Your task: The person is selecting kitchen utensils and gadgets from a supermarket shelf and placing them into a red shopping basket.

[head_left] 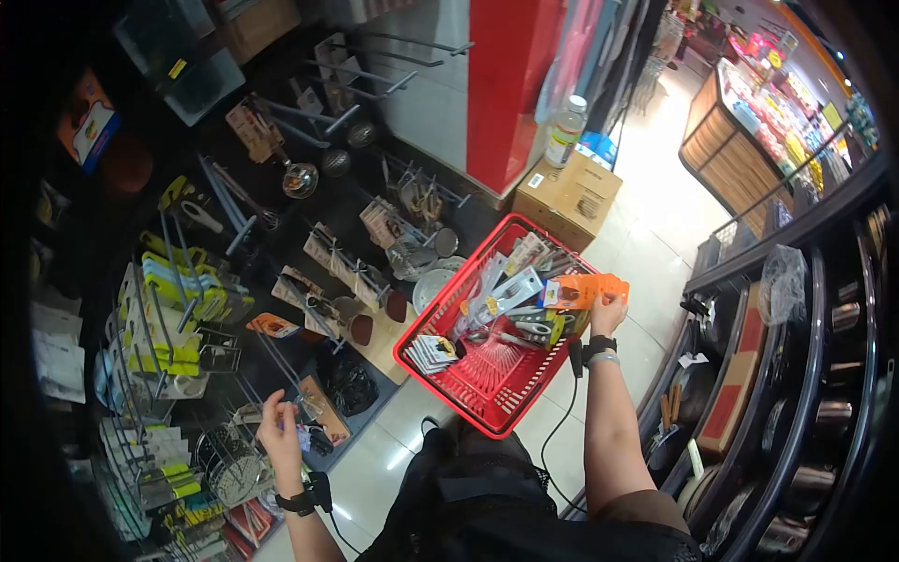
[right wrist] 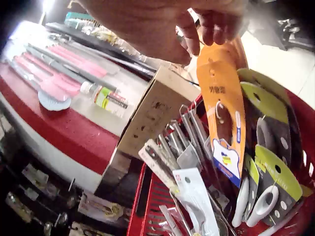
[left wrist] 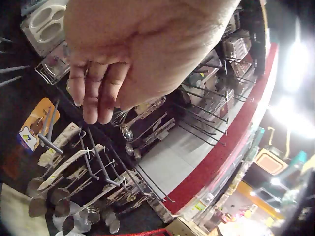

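Observation:
My right hand (head_left: 609, 314) pinches the top of some orange carded packages (head_left: 573, 291) at the right side of a red shopping basket (head_left: 407, 351). In the right wrist view the front orange card (right wrist: 221, 83) hangs upright beside green-topped carded utensils (right wrist: 275, 172) with pale handles. White-carded metal utensils (right wrist: 194, 196) fill the basket's other side. A stack of small white cards (head_left: 432, 354) lies in its near left corner. My left hand (head_left: 279, 440), fingers loosely extended and holding nothing, hovers in front of the hanging rack. Its palm (left wrist: 152, 44) shows in the left wrist view.
A dark wall rack with protruding hooks (head_left: 243, 234) holds ladles, skimmers and green-carded tools on the left. Behind the basket, a cardboard box (head_left: 568, 192) has a bottle (head_left: 566, 131) on it. Shelves of pans (head_left: 833, 412) stand on the right.

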A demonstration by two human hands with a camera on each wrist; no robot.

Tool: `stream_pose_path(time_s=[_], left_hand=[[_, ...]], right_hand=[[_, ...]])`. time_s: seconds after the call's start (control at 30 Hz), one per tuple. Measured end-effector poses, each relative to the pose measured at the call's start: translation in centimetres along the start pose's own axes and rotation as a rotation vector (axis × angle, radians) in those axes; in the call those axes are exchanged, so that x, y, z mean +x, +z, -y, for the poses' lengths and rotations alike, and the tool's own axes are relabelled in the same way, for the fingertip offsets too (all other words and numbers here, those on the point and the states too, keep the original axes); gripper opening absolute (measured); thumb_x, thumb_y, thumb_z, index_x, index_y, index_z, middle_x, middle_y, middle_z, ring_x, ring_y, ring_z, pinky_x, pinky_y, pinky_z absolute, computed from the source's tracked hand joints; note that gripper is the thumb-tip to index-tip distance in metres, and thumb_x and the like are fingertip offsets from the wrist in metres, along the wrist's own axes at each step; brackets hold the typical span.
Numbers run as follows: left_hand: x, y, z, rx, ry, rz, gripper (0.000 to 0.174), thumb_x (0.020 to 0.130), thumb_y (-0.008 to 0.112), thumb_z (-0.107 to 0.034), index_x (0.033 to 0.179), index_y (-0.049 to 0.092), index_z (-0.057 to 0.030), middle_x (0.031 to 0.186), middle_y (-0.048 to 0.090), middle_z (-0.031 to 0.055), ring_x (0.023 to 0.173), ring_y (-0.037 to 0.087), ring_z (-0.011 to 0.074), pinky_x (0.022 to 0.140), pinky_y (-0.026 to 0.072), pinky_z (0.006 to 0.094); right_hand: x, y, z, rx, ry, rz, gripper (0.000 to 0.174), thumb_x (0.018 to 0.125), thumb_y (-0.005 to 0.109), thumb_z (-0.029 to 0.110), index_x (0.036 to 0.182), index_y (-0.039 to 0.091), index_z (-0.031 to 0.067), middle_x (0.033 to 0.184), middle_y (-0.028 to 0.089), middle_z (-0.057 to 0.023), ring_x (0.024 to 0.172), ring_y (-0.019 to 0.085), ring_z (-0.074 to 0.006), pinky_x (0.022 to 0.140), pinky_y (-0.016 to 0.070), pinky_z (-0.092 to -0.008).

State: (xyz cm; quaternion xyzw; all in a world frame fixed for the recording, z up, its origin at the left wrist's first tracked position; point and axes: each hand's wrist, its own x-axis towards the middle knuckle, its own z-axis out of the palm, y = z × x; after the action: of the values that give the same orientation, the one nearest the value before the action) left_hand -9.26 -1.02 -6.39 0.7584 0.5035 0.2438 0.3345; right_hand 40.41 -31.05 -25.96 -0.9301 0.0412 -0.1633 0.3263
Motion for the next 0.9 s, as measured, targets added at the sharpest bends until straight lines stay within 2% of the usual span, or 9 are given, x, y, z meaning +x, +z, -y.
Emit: stream_pose_path(time_s=[0.13,0.23,0.33,0.43,0.5,0.53,0.57,0.77,0.9], left_hand=[[-0.9,0.4,-0.6,0.055,0.032,0.012,0.020,0.086,0.055,-0.007,0.104,0.059,-0.0001,0.074,0.062,0.0085,0.068,0.060,0.0154,0.063,0.0457,0.0270],[-1.6,0.5,-0.9,0.174,0.106,0.085,0.019,0.084,0.057,-0.006,0.101,0.059,0.0004,0.074,0.062,0.0111,0.067,0.061,0.0199,0.062,0.0463,0.0295],[-2.6,0.3,-1.0,0.171,0.099,0.103,0.020,0.082,0.059,-0.005,0.101,0.060,-0.0001,0.077,0.063,0.0132,0.069,0.062,0.0231,0.063,0.0474,0.0317],[-3.4,0.0,-1.4,0.221,0.062,0.130,0.019,0.081,0.060,-0.004,0.100,0.061,0.0002,0.081,0.065,0.0143,0.071,0.063,0.0228,0.064,0.0484,0.0312],[-4.2,-0.2,-0.9,0.250,0.049,0.132,0.019,0.081,0.060,-0.004,0.099,0.062,0.0003,0.082,0.065,0.0149,0.072,0.064,0.0232,0.065,0.0488,0.0306],[-4.5,-0.3,-0.9,0.246,0.041,0.134,0.020,0.081,0.060,-0.004,0.100,0.062,0.0005,0.082,0.065,0.0155,0.073,0.064,0.0244,0.066,0.0489,0.0310],[-4.8,-0.4,-0.6,0.246,0.035,0.125,0.020,0.081,0.060,-0.004,0.100,0.062,0.0005,0.082,0.065,0.0155,0.073,0.064,0.0244,0.066,0.0489,0.0310],[-6.5,-0.2,1.8,0.241,-0.026,0.141,0.022,0.080,0.061,-0.004,0.101,0.062,-0.0004,0.079,0.066,0.0130,0.068,0.063,0.0206,0.062,0.0484,0.0301],[-7.4,0.2,2.8,0.262,-0.036,0.152,0.022,0.079,0.061,-0.003,0.101,0.062,0.0005,0.079,0.066,0.0124,0.067,0.063,0.0203,0.062,0.0486,0.0298]], right_hand=[[-2.5,3.0,3.1,0.180,-0.160,0.221,0.022,0.075,0.066,0.016,0.085,0.059,-0.0017,0.075,0.060,-0.0165,0.073,0.059,-0.0310,0.070,0.0470,-0.0392],[-4.8,7.6,4.6,0.187,0.220,0.491,0.043,0.072,0.072,0.025,0.100,0.056,-0.0023,0.087,0.063,-0.0152,0.078,0.061,-0.0278,0.071,0.0474,-0.0388],[-6.6,9.9,6.0,0.452,0.725,0.774,0.077,0.066,0.078,0.026,0.125,0.037,-0.0022,0.113,0.049,-0.0178,0.090,0.052,-0.0296,0.070,0.0457,-0.0422],[-9.9,12.3,6.4,0.588,0.851,0.604,0.087,0.061,0.080,0.014,0.129,0.029,-0.0061,0.124,0.043,-0.0209,0.109,0.047,-0.0340,0.083,0.0433,-0.0494],[-11.0,15.8,3.8,0.814,0.860,0.720,0.091,0.058,0.082,0.011,0.131,0.029,-0.0033,0.129,0.041,-0.0203,0.116,0.043,-0.0349,0.089,0.0404,-0.0508],[-11.2,14.2,6.2,0.700,0.989,0.698,0.090,0.059,0.081,0.009,0.131,0.029,-0.0013,0.129,0.041,-0.0189,0.116,0.043,-0.0341,0.089,0.0399,-0.0511],[-11.8,12.1,8.3,0.886,0.962,0.678,0.087,0.059,0.080,0.007,0.130,0.031,-0.0015,0.129,0.042,-0.0184,0.115,0.044,-0.0331,0.089,0.0398,-0.0511],[-14.0,16.7,7.0,0.733,0.670,0.689,0.094,0.054,0.082,0.002,0.130,0.027,0.0003,0.126,0.043,-0.0177,0.113,0.044,-0.0314,0.089,0.0405,-0.0488],[-15.8,17.0,7.7,0.706,0.909,0.562,0.115,0.051,0.083,0.004,0.137,0.007,0.0084,0.133,0.033,-0.0208,0.118,0.039,-0.0353,0.093,0.0381,-0.0520]])
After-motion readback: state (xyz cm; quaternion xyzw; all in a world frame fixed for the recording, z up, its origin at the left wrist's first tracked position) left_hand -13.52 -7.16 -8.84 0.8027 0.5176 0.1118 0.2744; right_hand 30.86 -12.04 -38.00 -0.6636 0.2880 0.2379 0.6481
